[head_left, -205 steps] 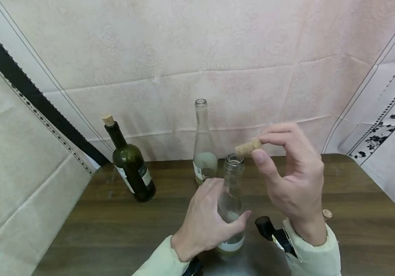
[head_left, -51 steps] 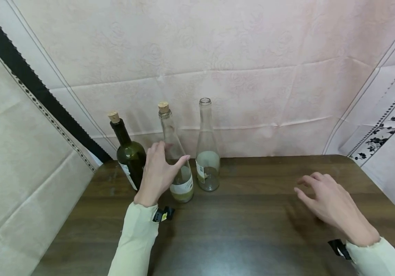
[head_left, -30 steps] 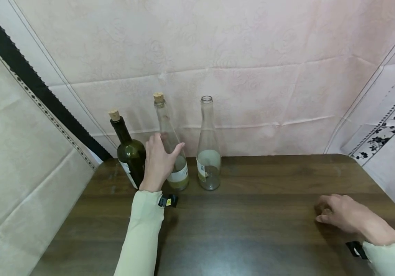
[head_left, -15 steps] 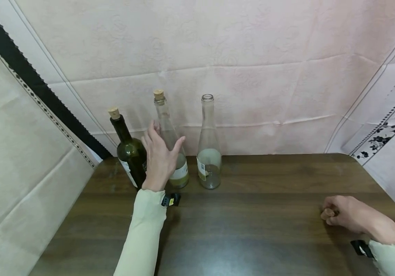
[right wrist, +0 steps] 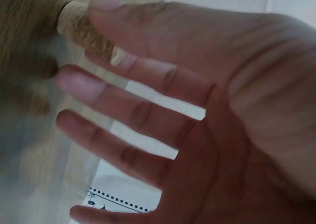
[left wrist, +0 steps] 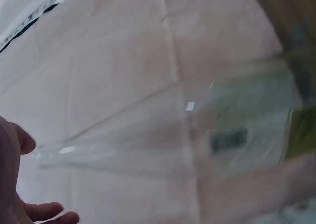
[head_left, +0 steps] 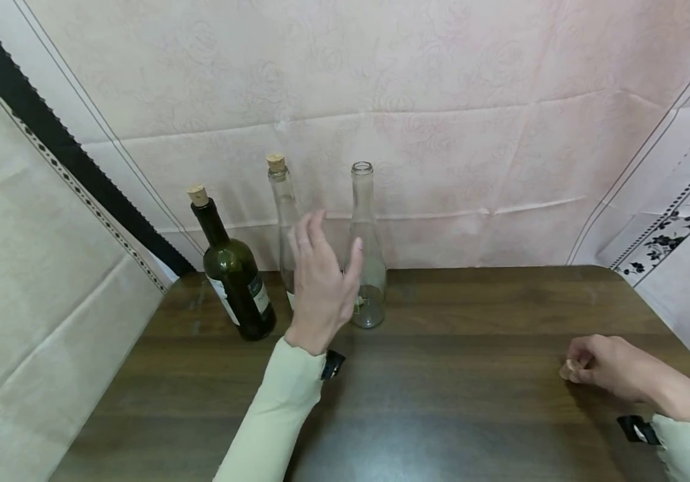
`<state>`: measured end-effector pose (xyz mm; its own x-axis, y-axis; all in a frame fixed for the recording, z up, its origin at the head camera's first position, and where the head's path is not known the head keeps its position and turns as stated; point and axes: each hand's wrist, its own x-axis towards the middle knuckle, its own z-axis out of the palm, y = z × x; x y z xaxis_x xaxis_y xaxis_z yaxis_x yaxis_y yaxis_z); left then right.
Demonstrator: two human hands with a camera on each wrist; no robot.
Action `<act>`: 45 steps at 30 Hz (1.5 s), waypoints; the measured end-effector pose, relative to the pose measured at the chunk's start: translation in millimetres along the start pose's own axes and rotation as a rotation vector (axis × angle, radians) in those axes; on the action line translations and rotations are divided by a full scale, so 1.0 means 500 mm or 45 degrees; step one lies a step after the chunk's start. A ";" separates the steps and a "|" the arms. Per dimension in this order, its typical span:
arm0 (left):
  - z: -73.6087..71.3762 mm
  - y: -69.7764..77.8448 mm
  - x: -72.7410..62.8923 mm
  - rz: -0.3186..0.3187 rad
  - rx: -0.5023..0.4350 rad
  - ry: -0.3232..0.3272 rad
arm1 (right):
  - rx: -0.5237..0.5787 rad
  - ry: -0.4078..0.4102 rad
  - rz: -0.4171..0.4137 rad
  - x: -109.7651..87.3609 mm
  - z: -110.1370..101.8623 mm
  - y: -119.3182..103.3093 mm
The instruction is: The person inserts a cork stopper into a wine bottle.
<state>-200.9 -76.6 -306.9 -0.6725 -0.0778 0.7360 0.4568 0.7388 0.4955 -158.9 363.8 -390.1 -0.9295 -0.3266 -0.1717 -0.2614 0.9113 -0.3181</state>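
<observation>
My left hand (head_left: 323, 288) has its fingers apart and holds nothing, overlapping an uncorked clear glass bottle (head_left: 366, 207) and a corked clear bottle (head_left: 285, 207) in the head view. From the left wrist, the uncorked bottle (left wrist: 148, 140) appears blurred, with its neck close to the fingers. Far to the right, my right hand (head_left: 613, 371) is low over the table. A cork (right wrist: 86, 31) is pinched between its thumb and index finger in the right wrist view, while the other fingers extend.
A dark green wine bottle (head_left: 233, 274) with a cork in its neck stands left of the clear bottles. All three bottles are near the back edge of the wooden table (head_left: 441, 375). Pale patterned cloth (head_left: 441, 134) hangs behind it.
A cork now sits in the clear bottle that my left hand held earlier; that bottle was set at the back and let go. My left hand moved right. My right hand took hold of another cork.
</observation>
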 end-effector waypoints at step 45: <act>0.049 -0.015 -0.021 -0.202 -0.089 -0.406 | -0.126 0.748 -0.332 -0.012 -0.044 -0.089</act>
<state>-211.5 -64.9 -329.9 -0.8810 0.0333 0.4719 0.3635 0.6861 0.6302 -147.7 330.9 -354.5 -0.8126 -0.3743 0.4467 -0.4943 0.8487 -0.1881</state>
